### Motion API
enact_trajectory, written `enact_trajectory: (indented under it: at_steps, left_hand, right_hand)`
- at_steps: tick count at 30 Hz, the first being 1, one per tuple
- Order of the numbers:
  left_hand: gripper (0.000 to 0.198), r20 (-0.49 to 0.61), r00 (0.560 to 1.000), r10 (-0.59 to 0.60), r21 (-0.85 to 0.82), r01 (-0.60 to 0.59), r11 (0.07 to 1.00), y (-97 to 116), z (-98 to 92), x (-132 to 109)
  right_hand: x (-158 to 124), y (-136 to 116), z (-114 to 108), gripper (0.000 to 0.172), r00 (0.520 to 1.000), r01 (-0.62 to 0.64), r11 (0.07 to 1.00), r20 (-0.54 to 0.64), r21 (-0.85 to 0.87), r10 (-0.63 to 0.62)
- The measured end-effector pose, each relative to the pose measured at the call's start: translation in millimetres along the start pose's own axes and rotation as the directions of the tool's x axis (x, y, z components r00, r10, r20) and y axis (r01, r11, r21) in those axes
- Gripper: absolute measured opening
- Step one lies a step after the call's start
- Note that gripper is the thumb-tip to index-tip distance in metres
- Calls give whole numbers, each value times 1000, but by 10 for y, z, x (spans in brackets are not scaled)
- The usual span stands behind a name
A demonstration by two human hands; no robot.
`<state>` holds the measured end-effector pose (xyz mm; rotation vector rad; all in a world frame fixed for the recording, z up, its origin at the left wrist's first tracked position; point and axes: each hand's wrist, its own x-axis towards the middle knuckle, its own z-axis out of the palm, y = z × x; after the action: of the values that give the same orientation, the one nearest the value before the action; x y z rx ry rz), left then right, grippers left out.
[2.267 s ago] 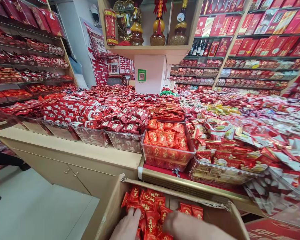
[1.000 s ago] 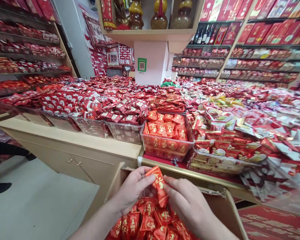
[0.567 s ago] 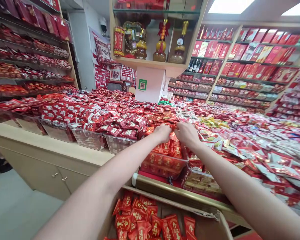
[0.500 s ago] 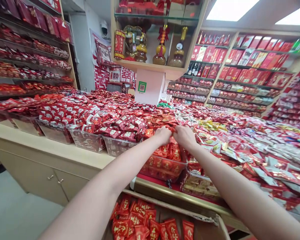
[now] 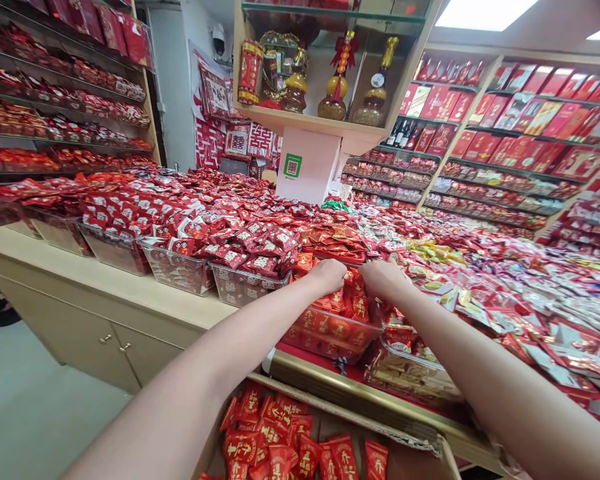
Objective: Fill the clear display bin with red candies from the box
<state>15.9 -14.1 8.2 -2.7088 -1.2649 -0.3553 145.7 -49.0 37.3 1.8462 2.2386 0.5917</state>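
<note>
A clear plastic bin (image 5: 337, 333) full of red-wrapped candies (image 5: 350, 300) with gold writing stands in front of me on the counter. Over the left part of its heap is my left hand (image 5: 330, 275), closed, knuckles up, with its fingertips hidden. My right hand (image 5: 384, 277) is closed too, at the bin's right side, and its fingers are turned away from view. Red packets lie in the gap between both hands. Below my forearms, an open cardboard box (image 5: 375, 417) contains more of the same red candies (image 5: 270, 433).
More clear bins (image 5: 177, 267) of packets line the counter to the left. Another bin (image 5: 410, 373) sits under my right forearm. A gold edge strip (image 5: 360, 390) runs along the counter. A display cabinet (image 5: 315, 113) with bottles hangs above; stocked shelves (image 5: 530, 133) stand behind.
My hands have moved slightly apart, and the right one is lower and further right over the bin. The view has shifted a little. The candies in the cardboard box look the same.
</note>
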Motion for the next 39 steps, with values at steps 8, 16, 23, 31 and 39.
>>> enact_trajectory:
  at_steps: [8, 16, 23, 31, 39]
  left_hand:
    - [24, -28, 999, -36, 35, 37, 999, 71, -4, -42]
    - [25, -24, 1000, 0, 42, 1, 999, 86, 33, 0]
    - [23, 33, 999, -16, 12, 16, 1000, 95, 11, 39]
    - [39, 61, 985, -161, 50, 159, 986, -222, -142, -13]
    - [49, 155, 962, -224, 75, 215, 974, -241, -70, 6]
  right_hand:
    - [36, -41, 1, 28, 1000, -27, 1000, 2, -11, 27]
    - [72, -61, 57, 26, 999, 5, 1000, 34, 10, -6]
    - [117, -85, 32, 24, 990, 93, 996, 105, 20, -94]
    - [200, 25, -59, 29, 973, 49, 996, 223, 74, -64]
    - [-194, -7, -350, 22, 993, 71, 980, -102, 185, -52]
